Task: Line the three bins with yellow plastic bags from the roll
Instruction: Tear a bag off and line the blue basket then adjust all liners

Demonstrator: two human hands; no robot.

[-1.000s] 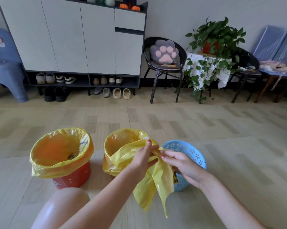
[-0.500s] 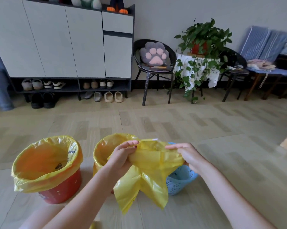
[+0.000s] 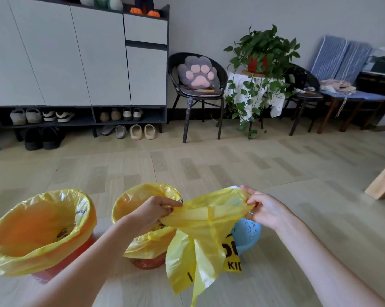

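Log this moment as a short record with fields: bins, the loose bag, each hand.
lined bins: left red bin and middle red bin, both with yellow bags over their rims
unlined bin: blue bin, partly behind the held bag
held bag: yellow bag, mouth stretched between both hands
left hand: grips the bag's left edge
right hand: pinches the bag's right edge

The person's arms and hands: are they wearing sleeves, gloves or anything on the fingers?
Both forearms are bare to the bottom edge of the picture, with no sleeves or gloves. The left hand has dark red polish on a fingernail. No rings, watch or bracelets show on it or on the right hand.
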